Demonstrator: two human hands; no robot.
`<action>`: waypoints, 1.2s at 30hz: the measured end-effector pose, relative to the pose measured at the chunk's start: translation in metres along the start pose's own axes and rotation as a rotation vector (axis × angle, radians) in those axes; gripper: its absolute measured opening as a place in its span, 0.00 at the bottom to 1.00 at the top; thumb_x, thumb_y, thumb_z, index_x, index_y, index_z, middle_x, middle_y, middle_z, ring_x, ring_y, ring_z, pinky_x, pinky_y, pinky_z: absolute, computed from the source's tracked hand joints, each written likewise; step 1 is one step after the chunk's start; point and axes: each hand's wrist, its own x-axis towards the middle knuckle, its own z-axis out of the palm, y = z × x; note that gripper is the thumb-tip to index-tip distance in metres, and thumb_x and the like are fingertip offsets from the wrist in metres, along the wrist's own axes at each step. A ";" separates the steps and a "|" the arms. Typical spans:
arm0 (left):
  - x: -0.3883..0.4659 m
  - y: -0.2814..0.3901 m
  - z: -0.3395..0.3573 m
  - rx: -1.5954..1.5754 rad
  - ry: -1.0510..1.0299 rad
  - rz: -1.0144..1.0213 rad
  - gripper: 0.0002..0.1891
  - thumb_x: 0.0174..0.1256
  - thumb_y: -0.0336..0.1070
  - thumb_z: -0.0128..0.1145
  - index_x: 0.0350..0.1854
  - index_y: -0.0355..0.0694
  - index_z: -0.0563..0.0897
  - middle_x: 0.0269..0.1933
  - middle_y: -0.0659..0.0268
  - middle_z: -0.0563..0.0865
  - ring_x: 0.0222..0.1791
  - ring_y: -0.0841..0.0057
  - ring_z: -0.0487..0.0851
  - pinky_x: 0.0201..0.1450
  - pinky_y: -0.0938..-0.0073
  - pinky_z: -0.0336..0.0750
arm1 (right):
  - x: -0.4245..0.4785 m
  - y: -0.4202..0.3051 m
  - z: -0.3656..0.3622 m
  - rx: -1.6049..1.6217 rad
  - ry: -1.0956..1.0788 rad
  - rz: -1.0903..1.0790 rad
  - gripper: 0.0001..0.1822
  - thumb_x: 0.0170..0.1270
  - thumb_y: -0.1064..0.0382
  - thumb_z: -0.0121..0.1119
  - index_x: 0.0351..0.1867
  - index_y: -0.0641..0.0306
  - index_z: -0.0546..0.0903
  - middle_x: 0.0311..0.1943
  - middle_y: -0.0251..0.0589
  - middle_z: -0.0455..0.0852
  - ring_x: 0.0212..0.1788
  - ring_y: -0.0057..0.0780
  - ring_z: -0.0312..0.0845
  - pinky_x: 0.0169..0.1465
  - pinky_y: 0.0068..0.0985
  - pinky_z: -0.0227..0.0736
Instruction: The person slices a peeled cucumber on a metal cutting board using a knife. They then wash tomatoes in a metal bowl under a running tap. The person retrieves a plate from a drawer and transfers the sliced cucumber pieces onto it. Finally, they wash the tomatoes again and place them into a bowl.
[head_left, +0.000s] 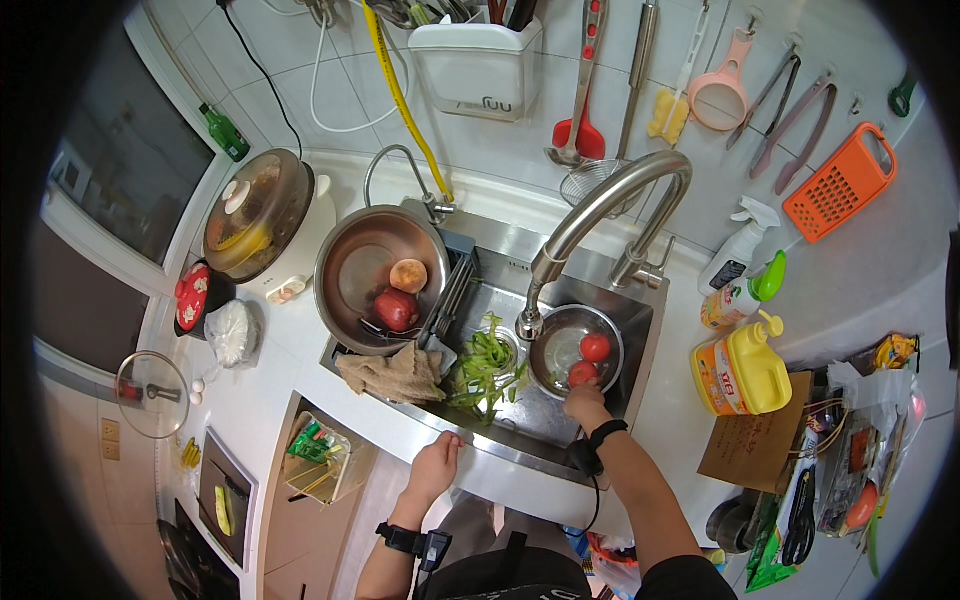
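My right hand (586, 403) reaches over the near rim of a steel bowl (553, 346) in the sink. Its fingers are at a red tomato (583, 373) and seem closed around its near side; the fingertips are partly hidden. Another red tomato (595, 347) lies beside it in the bowl, which appears to hold some water. My left hand (436, 461) hovers by the front edge of the sink (517, 450), fingers curled, with nothing visible in it. Green vegetable peelings (486, 367) lie in the sink, left of the bowl.
A gooseneck faucet (600, 214) arches over the bowl. A large steel basin (349, 262) with a red item and a brownish round item stands left, behind a brown cloth (394, 373). An open drawer-like bin (322, 457) juts below the counter. Bottles, including a yellow pump bottle (739, 367), stand right.
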 end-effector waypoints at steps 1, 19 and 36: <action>-0.001 -0.001 0.001 -0.006 0.003 0.003 0.12 0.73 0.42 0.43 0.38 0.41 0.78 0.32 0.52 0.85 0.34 0.50 0.83 0.37 0.55 0.76 | -0.004 0.000 -0.001 -0.154 0.019 -0.025 0.37 0.52 0.56 0.63 0.66 0.66 0.68 0.71 0.58 0.52 0.73 0.49 0.50 0.72 0.39 0.47; 0.000 -0.001 0.000 0.019 -0.024 0.004 0.13 0.73 0.42 0.43 0.40 0.41 0.78 0.35 0.54 0.86 0.37 0.52 0.83 0.40 0.57 0.76 | -0.017 0.006 -0.024 -0.315 0.152 -0.149 0.33 0.62 0.58 0.52 0.70 0.61 0.62 0.63 0.43 0.66 0.64 0.40 0.59 0.61 0.34 0.54; -0.007 0.002 0.007 0.041 -0.016 0.033 0.12 0.74 0.42 0.41 0.39 0.40 0.75 0.31 0.52 0.84 0.34 0.50 0.82 0.38 0.54 0.75 | -0.044 0.015 -0.010 0.193 0.254 -0.502 0.13 0.62 0.64 0.51 0.46 0.64 0.78 0.41 0.57 0.81 0.43 0.51 0.80 0.45 0.40 0.73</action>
